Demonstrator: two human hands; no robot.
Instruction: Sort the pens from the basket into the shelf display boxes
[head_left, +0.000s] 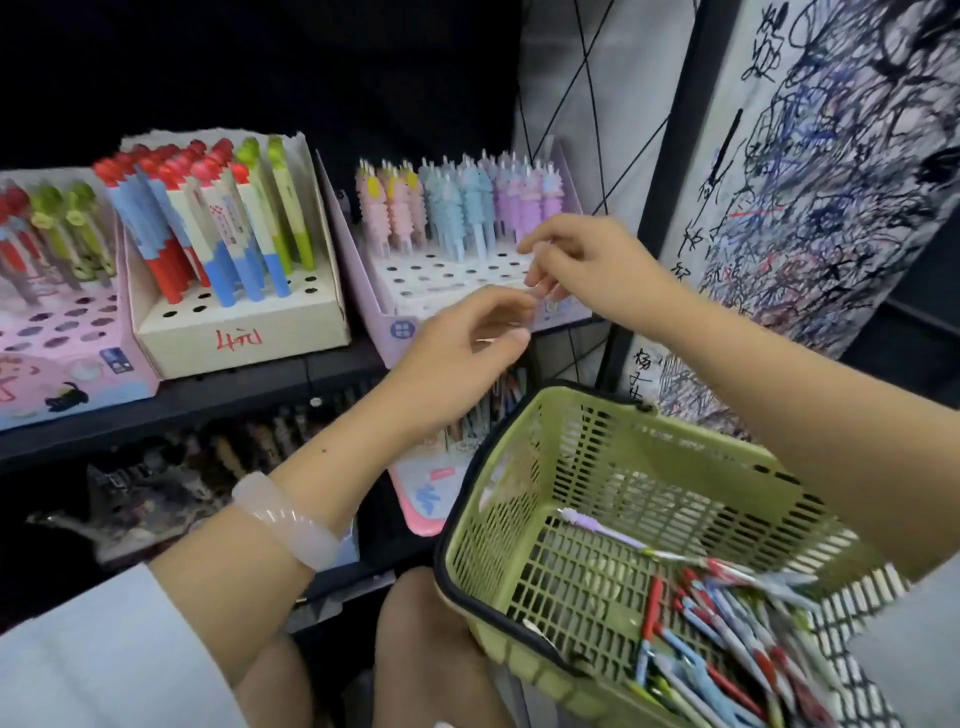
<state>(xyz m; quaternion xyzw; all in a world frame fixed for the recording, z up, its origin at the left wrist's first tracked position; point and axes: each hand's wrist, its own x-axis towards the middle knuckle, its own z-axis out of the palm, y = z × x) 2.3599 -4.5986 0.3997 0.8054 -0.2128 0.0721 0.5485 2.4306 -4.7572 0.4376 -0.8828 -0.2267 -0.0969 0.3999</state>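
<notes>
**Both hands meet in front of the pastel pen box**

The person's left hand (467, 332) and right hand (576, 260) come together just in front of the lilac display box (395, 312) at the right end of the shelf (249, 400). Their fingertips seem to pinch something small and pale between them, but it is too blurred for me to tell what it is or which hand really holds it. The lilac box carries pink, blue and purple pens (457, 202) standing in its back rows, with open holes in front. To its left stands a cream box (244, 332) of red, blue and green pens, and further left a pink box (67, 364). A pale bracelet (285, 519) sits on the left wrist. The green basket (597, 499) is down at the lower right, under the right forearm, with a heap of mixed pens (727, 639) lying in its near corner.
</notes>
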